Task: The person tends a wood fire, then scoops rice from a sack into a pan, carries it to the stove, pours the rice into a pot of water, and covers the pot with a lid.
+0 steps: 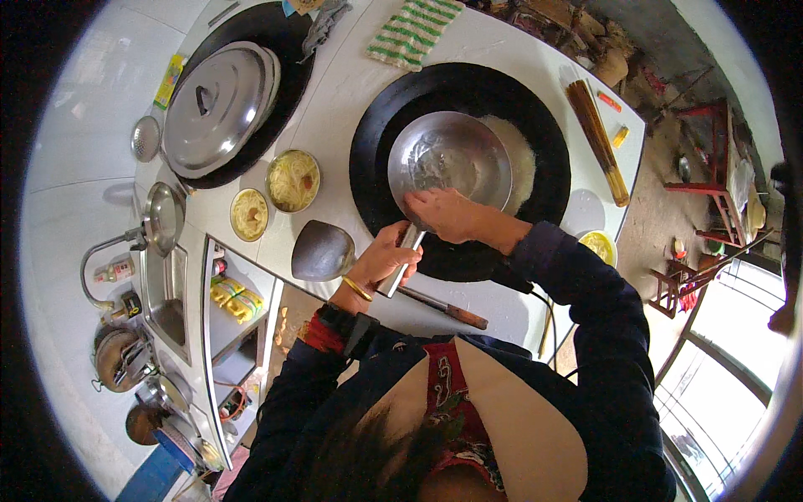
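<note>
A large metal ladle point(486, 154) is held over a black wok point(370, 144) set in the white counter. Whitish, cloudy liquid point(524, 160) shows in the wok past the ladle's edge. My left hand point(389, 254) is closed around the ladle's metal handle point(396, 276). Bent over the near rim of the ladle's bowl is my right hand point(445, 213); its fingertips are partly hidden, so I cannot tell whether they grip anything. Shiny wet patches show inside the bowl. A wok spatula point(323, 251) lies by my left wrist, its wooden handle point(467, 317) near my body.
Two bowls of noodles point(293, 164) point(249, 204) stand left of the wok, another noodle bowl point(603, 241) at right. A lidded second wok point(219, 106) sits at upper left. A bamboo brush point(599, 144) and a striped towel point(414, 31) lie on the counter. A sink point(166, 320) is at left.
</note>
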Demonstrator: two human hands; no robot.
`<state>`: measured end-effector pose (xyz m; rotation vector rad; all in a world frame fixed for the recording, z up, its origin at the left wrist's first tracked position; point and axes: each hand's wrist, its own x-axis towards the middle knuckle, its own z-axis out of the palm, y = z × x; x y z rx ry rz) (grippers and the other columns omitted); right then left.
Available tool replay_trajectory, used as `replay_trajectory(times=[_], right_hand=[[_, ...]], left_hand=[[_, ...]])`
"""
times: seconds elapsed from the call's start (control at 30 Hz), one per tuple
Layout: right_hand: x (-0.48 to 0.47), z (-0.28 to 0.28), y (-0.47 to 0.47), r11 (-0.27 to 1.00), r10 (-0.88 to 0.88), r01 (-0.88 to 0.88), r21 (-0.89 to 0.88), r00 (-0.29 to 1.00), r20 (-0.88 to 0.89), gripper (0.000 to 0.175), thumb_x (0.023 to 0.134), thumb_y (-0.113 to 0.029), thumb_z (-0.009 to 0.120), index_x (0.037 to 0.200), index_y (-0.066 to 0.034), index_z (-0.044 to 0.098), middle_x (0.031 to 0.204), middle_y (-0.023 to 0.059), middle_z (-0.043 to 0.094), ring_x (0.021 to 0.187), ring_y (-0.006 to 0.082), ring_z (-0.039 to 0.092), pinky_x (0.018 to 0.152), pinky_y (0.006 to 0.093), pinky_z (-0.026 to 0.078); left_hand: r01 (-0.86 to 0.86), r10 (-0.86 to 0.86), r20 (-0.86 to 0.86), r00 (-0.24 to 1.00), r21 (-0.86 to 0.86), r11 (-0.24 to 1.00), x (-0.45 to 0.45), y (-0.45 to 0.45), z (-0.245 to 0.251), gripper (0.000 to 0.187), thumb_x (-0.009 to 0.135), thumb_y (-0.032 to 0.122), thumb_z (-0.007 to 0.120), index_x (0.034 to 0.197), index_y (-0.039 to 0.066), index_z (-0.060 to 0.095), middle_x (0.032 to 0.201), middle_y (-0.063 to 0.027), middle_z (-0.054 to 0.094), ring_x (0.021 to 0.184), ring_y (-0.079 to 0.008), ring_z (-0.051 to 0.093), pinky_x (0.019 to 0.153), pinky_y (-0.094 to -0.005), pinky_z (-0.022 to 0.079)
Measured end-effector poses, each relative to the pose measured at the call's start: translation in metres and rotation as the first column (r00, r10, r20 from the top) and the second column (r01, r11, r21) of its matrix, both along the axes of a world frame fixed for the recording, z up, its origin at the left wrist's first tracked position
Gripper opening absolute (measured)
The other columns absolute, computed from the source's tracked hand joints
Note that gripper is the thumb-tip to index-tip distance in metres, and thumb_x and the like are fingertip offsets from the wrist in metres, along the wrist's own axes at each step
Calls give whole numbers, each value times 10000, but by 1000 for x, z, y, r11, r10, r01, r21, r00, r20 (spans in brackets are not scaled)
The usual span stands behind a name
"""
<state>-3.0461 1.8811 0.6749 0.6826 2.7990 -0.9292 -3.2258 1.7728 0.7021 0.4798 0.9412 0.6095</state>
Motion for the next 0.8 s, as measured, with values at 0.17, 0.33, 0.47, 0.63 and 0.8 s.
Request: replay_trajectory(times=[0.17,0.33,0.47,0.63,0.8], right_hand=[[31,12,8,971,231,-236,-44,866,443,479,804,-98,643,1261,-34,514,1216,155,572,1124,319,574,843,485,502],[29,5,6,965,64,-101,244,986,154,452,802,-139,662,1226,-42,539,1153,130,586,1118,310,577,832,497,521],[14,-6,17,936,-84,96,340,995,-52,466,807,-166,656,1239,-30,543,1109,157,597,1085,352,585,853,523,532],[12,-22,49,918,-286,264,298,958,33,608,798,-99,636,1367,-12,440,1173,218,548,1134,406,531,887,519,520],[21,-40,55,890,-441,402,216,880,179,486,764,-44,620,1239,22,541,1180,246,532,1163,418,498,904,539,501]], left_hand=[[-6,7,-61,998,9,1000,-2,-1,0,371,817,79,643,1139,22,469,747,-40,548,540,-117,542,428,-281,457],[-3,11,-123,992,62,998,-3,0,-1,370,819,82,653,1137,18,476,776,-46,556,546,-129,559,424,-292,467],[-7,19,-139,990,83,997,-3,0,3,356,814,76,655,1117,11,478,782,-50,557,541,-135,562,425,-296,471],[8,8,-184,983,87,996,1,-2,8,365,798,71,655,1112,12,479,777,-50,553,538,-137,562,427,-297,474],[-35,62,-230,971,118,992,5,-2,7,373,789,54,639,1123,8,480,748,-46,546,527,-140,561,425,-295,470]])
